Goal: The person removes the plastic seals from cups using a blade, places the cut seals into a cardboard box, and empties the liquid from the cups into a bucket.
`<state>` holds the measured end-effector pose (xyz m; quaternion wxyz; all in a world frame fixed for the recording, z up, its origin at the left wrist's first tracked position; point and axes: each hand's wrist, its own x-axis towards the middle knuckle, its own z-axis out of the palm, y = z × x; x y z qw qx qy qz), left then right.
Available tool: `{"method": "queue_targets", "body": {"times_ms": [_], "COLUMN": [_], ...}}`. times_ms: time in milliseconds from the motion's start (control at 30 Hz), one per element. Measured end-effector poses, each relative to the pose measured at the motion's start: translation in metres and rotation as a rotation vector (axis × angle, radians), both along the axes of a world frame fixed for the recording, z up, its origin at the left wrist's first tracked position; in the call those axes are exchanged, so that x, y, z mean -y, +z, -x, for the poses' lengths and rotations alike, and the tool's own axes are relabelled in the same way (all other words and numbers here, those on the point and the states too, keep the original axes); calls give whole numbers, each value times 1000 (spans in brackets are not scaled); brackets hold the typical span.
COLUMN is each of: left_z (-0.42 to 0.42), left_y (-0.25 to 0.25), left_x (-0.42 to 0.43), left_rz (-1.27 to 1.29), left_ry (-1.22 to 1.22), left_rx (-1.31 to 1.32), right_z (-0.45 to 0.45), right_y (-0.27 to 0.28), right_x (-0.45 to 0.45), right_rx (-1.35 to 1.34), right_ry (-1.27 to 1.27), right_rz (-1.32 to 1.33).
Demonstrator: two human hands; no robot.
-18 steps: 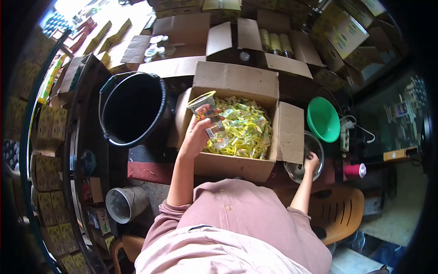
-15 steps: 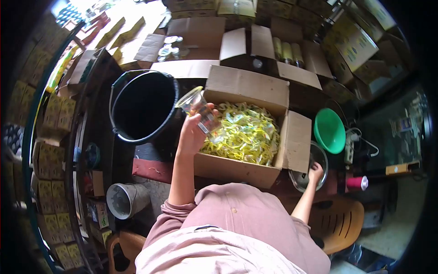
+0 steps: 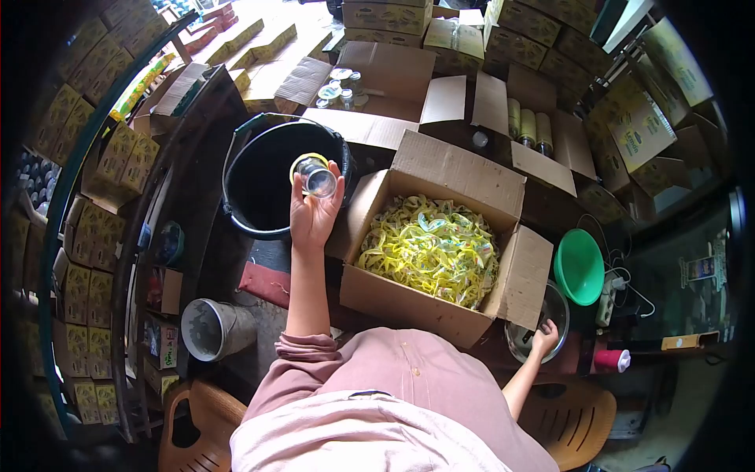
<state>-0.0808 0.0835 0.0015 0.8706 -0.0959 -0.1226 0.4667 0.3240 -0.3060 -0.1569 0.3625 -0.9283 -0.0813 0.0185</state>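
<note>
My left hand [image 3: 314,216] is raised by the near right side of a black bucket [image 3: 236,185], its fingers closed around a clear plastic cup [image 3: 318,182] with a yellow rim. The cup is tipped, its round base turned toward me. Over a shallow see-through bowl [image 3: 560,303] at the right is my right hand [image 3: 544,338], fingers curled in; anything inside them is too small to make out. Between the hands stands an open cardboard box [image 3: 417,303], filled with a heap of yellow-and-clear plastic strips [image 3: 429,248].
A green bowl [image 3: 580,267] stands beside the see-through bowl, near a white power strip [image 3: 605,303] and a pink spool [image 3: 609,360]. Behind are open cartons holding cups [image 3: 346,98] and yellow cylinders [image 3: 527,126]. A grey pail [image 3: 216,330] stands at lower left.
My left hand has moved left to the bucket, and the cup in it has turned so its base faces me. My right hand stays at the see-through bowl. The view has shifted.
</note>
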Motion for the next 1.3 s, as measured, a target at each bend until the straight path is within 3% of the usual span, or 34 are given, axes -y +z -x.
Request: {"method": "queue_targets", "body": {"times_ms": [100,133,233,267,300,367,400,500,533,667,800,900,967,1033,1100,1200,1300], "left_z": [4,9,20,22,23,29,33,39,42,57,99,112,119,122,119,118,108], "left_y": [7,8,8,7,7,10,12,18,17,14,16,38,45,51,60,51,67], "left_x": [0,-2,-9,-10,-10,-15,-16,-16,-18,-23,-54,-62,-66,-67,-66,-65,-61], "left_rz": [8,6,57,16,-23,-28,-27,-21,-41,-155,-303,-423,-697,-882,-961,-1043,-1184], "left_ry": [-26,-31,-23,41,107,79,66,-1,42,-153,-383,-167,-33,55,23,385,461], "left_rx": [100,150,237,103,-30,-6,5,-75,-127,-411,-1249,-1901,-2294,-2324,-2558,-2571,-2663], "right_z": [-15,5,9,-4,0,7,11,2,0,-7,-16,-19,-10,-12,-13,-17,-9], "right_y": [-59,-25,-38,-64,-61,-55,-48,-53,-51,-50,-36,-30,-13,-15,-19,-22,-1], "right_x": [6,-7,-10,-3,-5,-8,-13,-6,-6,2,9,9,3,2,3,4,1], "right_rx": [-204,-321,-428,-480,-435,-342,-367,-351,-337,-334,-261,-244,-273,-251,-213,-160,-141], "right_ry": [-35,-57,-255,-325,-297,-238,-314,-233,-274,-254,-178,-148,-176,-180,-166,-143,-153], "right_rz": [-606,-451,-661,-705,-660,-574,-658,-774,-724,-761,-592,-673,-658,-648,-606,-533,-434]}}
